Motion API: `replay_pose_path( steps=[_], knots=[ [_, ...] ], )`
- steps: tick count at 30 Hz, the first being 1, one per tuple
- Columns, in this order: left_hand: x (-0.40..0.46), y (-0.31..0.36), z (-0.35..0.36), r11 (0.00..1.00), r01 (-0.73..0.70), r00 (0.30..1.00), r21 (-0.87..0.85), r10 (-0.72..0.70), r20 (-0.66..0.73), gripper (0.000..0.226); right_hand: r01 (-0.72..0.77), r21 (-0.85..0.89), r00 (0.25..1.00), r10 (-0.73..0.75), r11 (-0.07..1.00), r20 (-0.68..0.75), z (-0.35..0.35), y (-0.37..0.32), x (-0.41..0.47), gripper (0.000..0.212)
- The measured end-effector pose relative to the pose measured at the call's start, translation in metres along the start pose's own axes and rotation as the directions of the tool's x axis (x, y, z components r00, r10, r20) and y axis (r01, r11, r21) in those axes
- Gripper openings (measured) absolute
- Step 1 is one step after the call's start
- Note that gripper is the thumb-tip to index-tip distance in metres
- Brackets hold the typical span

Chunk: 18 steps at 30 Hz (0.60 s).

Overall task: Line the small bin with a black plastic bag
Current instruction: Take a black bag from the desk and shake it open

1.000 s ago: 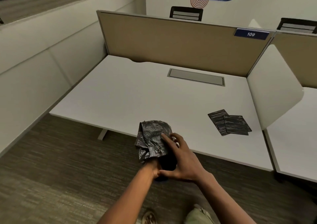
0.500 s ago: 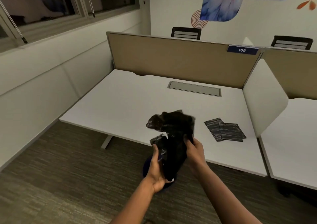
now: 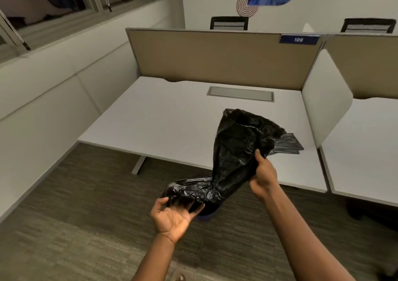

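Note:
A black plastic bag (image 3: pixel 234 149) hangs unfolded in the air in front of the white desk (image 3: pixel 163 121). My right hand (image 3: pixel 262 175) pinches its upper right side. My left hand (image 3: pixel 172 216), palm up, holds the bag's lower end with the fingertips. Just under that lower end a sliver of the small dark blue bin (image 3: pixel 205 215) shows on the floor; the bag hides most of it.
Folded black bags (image 3: pixel 288 145) lie on the desk's right side, partly behind the held bag. A tan partition (image 3: pixel 215 56) backs the desk and a white divider (image 3: pixel 323 104) closes its right side. Carpet (image 3: pixel 75 227) lies below.
The crumpled bag has been pulled open and stretched out. My right hand rose to the right and my left hand dropped to the lower left. The view tilted up.

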State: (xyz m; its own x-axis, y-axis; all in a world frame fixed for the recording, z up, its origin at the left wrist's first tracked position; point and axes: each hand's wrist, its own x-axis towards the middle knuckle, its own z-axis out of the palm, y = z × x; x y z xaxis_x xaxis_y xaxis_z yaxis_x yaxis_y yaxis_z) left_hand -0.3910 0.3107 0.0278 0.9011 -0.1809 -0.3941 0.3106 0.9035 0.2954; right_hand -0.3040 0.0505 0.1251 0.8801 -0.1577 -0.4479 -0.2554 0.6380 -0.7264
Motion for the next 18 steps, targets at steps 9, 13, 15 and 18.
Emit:
replay_pose_path(
  steps=[9, 13, 15, 18],
  knots=[
    [0.002, 0.049, -0.002, 0.92, 0.15, 0.925, 0.362, -0.001, -0.379, 0.039, 0.001, 0.25, 0.994, 0.026, 0.968, -0.106, 0.004, 0.001, -0.008, 0.039],
    [0.0, 0.078, -0.029, 0.945, 0.135, 0.931, 0.299, -0.018, -0.365, 0.026, 0.002, 0.365, 0.973, 0.082, 0.931, -0.214, 0.004, 0.004, 0.0, 0.044],
    [0.003, 0.088, -0.04, 0.945, 0.141, 0.929, 0.295, -0.023, -0.371, 0.032, -0.011, 0.356, 0.967, 0.1, 0.934, -0.234, 0.004, 0.013, 0.001, 0.045],
    [0.007, 0.101, -0.041, 0.85, 0.213, 0.917, 0.483, -0.003, -0.398, 0.038, 0.005, 0.356, 0.969, 0.084, 0.935, -0.234, 0.012, 0.026, -0.001, 0.046]
  ],
)
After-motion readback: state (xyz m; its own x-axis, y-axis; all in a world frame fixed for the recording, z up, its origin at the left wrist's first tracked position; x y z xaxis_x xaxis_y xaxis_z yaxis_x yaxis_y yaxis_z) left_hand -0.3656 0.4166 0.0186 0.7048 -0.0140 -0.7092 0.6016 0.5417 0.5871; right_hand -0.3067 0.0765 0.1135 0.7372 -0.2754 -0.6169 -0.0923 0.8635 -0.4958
